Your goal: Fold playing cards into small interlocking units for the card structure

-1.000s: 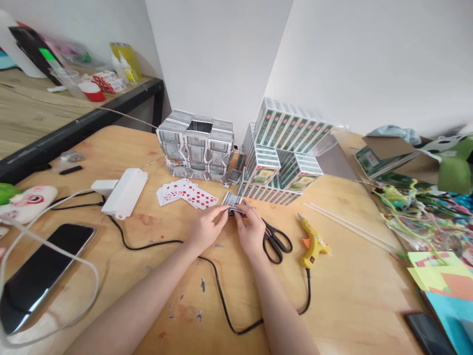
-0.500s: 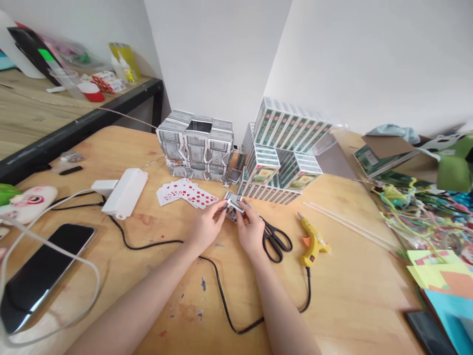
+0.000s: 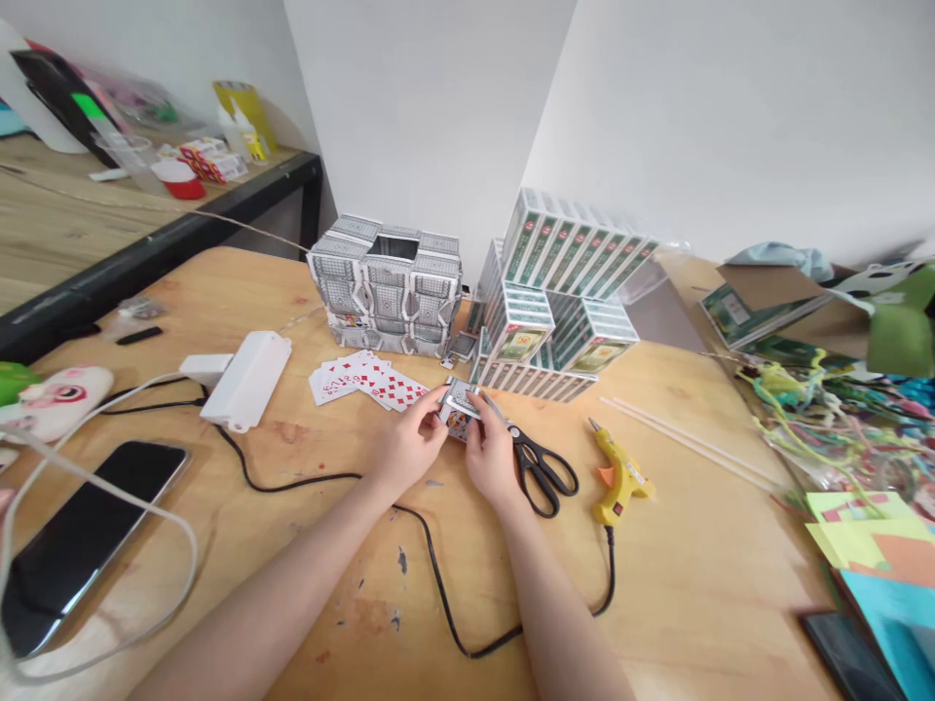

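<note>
Between my hands is a playing card [image 3: 462, 397] with a grey patterned back, and part of a face card's coloured front shows beneath it. My left hand [image 3: 410, 435] pinches its left edge. My right hand [image 3: 489, 450] grips the right side, fingers curled over the edge. Fanned red-suit playing cards [image 3: 357, 378] lie left of the hands. Black-handled scissors [image 3: 542, 472] rest right beside my right hand. Behind stands a box-like structure built from cards [image 3: 394, 287], with a dark rectangular opening on top.
Stacked card boxes [image 3: 555, 321] stand behind to the right. A yellow glue gun [image 3: 619, 477] lies right of the scissors, its black cord [image 3: 438, 584] looping below my arms. Clear glue sticks [image 3: 687, 443], a white power box [image 3: 250, 382] and a phone [image 3: 94, 526] lie around.
The card has tilted so more of its patterned back shows. My right hand has shifted slightly left, and the fingers of both hands have moved a little along its edges.
</note>
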A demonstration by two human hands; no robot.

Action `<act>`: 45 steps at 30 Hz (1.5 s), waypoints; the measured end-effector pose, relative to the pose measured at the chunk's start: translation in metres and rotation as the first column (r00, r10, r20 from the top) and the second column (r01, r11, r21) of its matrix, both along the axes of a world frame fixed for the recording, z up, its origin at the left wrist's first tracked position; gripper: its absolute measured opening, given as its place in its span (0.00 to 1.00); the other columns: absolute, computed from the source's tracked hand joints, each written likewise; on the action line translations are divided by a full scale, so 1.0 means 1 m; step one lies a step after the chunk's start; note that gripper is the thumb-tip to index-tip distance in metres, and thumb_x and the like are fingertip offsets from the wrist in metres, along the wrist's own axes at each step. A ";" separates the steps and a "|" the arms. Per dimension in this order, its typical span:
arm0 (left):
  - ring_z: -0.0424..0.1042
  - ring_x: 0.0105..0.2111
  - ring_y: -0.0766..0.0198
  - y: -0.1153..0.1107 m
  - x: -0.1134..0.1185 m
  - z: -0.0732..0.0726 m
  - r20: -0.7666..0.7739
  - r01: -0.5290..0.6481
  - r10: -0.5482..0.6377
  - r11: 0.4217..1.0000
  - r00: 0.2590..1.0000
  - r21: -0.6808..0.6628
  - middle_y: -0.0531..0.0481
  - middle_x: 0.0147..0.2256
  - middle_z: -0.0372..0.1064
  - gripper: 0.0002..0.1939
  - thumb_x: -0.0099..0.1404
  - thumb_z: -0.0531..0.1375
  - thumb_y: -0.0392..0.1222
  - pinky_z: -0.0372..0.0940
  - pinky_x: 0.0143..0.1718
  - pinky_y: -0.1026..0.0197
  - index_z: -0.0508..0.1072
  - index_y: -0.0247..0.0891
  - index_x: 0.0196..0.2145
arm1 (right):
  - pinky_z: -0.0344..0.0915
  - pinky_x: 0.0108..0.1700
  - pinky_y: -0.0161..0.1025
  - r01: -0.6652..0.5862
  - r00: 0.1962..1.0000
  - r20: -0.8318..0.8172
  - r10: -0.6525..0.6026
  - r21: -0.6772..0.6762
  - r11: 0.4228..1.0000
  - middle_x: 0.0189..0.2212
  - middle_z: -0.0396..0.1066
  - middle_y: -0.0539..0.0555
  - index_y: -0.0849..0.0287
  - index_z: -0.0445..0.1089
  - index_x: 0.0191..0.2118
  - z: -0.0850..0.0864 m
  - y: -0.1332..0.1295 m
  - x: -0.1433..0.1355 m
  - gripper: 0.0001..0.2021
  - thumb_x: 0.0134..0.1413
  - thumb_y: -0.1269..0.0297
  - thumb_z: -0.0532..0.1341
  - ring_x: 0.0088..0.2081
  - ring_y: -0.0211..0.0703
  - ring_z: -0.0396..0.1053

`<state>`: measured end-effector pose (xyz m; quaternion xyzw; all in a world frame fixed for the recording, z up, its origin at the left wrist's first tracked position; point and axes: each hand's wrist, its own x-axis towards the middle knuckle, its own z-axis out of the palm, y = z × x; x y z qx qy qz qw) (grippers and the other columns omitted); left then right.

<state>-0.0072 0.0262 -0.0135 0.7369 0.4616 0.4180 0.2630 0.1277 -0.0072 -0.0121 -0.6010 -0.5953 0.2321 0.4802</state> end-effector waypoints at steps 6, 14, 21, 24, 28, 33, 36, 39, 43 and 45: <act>0.65 0.48 0.61 -0.001 0.002 0.012 -0.057 0.097 -0.089 0.984 0.994 0.151 0.48 0.48 0.65 0.17 0.59 0.54 0.33 0.63 0.50 0.56 0.68 0.42 0.46 | 0.62 0.51 0.46 -0.098 0.995 -0.022 0.097 -0.037 0.995 0.50 0.66 0.60 0.59 0.57 0.55 0.005 -0.001 -0.002 0.21 0.56 0.70 0.48 0.49 0.47 0.66; 0.67 0.41 0.63 0.005 0.001 0.007 -0.087 0.110 -0.099 0.985 0.991 0.131 0.48 0.40 0.66 0.12 0.63 0.51 0.34 0.65 0.45 0.57 0.71 0.41 0.42 | 0.58 0.55 0.47 -0.095 0.993 -0.067 0.098 0.041 0.995 0.52 0.63 0.62 0.61 0.49 0.56 0.005 -0.001 -0.005 0.21 0.56 0.71 0.47 0.53 0.43 0.61; 0.66 0.39 0.63 0.006 0.000 0.006 -0.075 0.013 -0.003 0.990 0.997 0.140 0.48 0.37 0.64 0.11 0.62 0.51 0.33 0.65 0.43 0.57 0.70 0.40 0.40 | 0.69 0.37 0.41 0.080 0.989 -0.116 -0.088 -0.070 0.994 0.37 0.72 0.57 0.58 0.63 0.48 -0.004 0.003 -0.003 0.16 0.53 0.63 0.55 0.34 0.44 0.71; 0.67 0.39 0.63 0.007 0.000 0.005 -0.065 0.016 -0.008 0.990 0.998 0.137 0.48 0.37 0.64 0.11 0.62 0.52 0.34 0.65 0.43 0.58 0.70 0.41 0.40 | 0.68 0.39 0.42 0.123 0.989 -0.080 -0.126 -0.050 0.991 0.37 0.73 0.58 0.58 0.67 0.45 -0.008 0.003 -0.001 0.15 0.51 0.61 0.57 0.35 0.45 0.72; 0.66 0.40 0.63 0.007 -0.001 0.004 -0.067 0.013 -0.004 0.991 0.998 0.133 0.48 0.37 0.63 0.11 0.62 0.51 0.33 0.65 0.43 0.58 0.70 0.40 0.40 | 0.68 0.40 0.43 0.113 0.991 -0.064 -0.117 -0.065 0.991 0.36 0.74 0.57 0.57 0.70 0.43 -0.004 0.002 0.001 0.14 0.53 0.61 0.55 0.35 0.47 0.72; 0.66 0.40 0.64 0.009 -0.003 0.003 -0.051 -0.016 0.021 0.995 0.998 0.103 0.48 0.37 0.63 0.11 0.63 0.50 0.33 0.65 0.42 0.60 0.70 0.39 0.40 | 0.68 0.41 0.44 -0.015 0.900 -0.432 -0.054 -0.154 0.988 0.35 0.74 0.55 0.58 0.72 0.39 0.003 0.005 0.001 0.13 0.52 0.57 0.56 0.38 0.48 0.71; 0.66 0.40 0.64 0.008 -0.003 0.003 -0.018 -0.010 0.012 0.994 1.000 0.107 0.48 0.38 0.64 0.11 0.63 0.50 0.33 0.65 0.41 0.60 0.70 0.40 0.40 | 0.70 0.38 0.44 -0.211 0.679 -0.734 0.008 -0.186 0.960 0.32 0.74 0.54 0.59 0.70 0.36 0.008 0.006 -0.001 0.13 0.51 0.55 0.57 0.37 0.47 0.72; 0.65 0.41 0.63 0.007 -0.003 0.006 -0.016 0.022 -0.020 0.991 1.000 0.134 0.48 0.38 0.64 0.12 0.63 0.50 0.33 0.64 0.44 0.58 0.70 0.40 0.40 | 0.71 0.36 0.43 -0.395 0.514 -0.857 0.031 -0.204 0.896 0.34 0.73 0.53 0.58 0.67 0.40 0.016 0.004 -0.001 0.14 0.50 0.56 0.59 0.39 0.46 0.71; 0.65 0.41 0.61 0.006 -0.003 0.011 -0.044 0.042 -0.036 0.987 0.998 0.153 0.49 0.37 0.66 0.11 0.63 0.50 0.32 0.62 0.44 0.56 0.69 0.41 0.39 | 0.70 0.40 0.45 -0.524 0.407 -0.912 0.047 -0.191 0.830 0.36 0.72 0.52 0.57 0.66 0.40 0.025 0.001 0.001 0.12 0.49 0.59 0.60 0.41 0.45 0.70; 0.64 0.40 0.61 0.005 -0.003 0.012 -0.059 0.045 -0.036 0.986 0.998 0.160 0.49 0.36 0.67 0.11 0.63 0.50 0.33 0.62 0.43 0.55 0.69 0.41 0.39 | 0.69 0.42 0.45 -0.543 0.374 -0.926 0.048 -0.177 0.821 0.35 0.72 0.52 0.58 0.66 0.40 0.025 0.001 0.003 0.11 0.49 0.60 0.61 0.41 0.44 0.70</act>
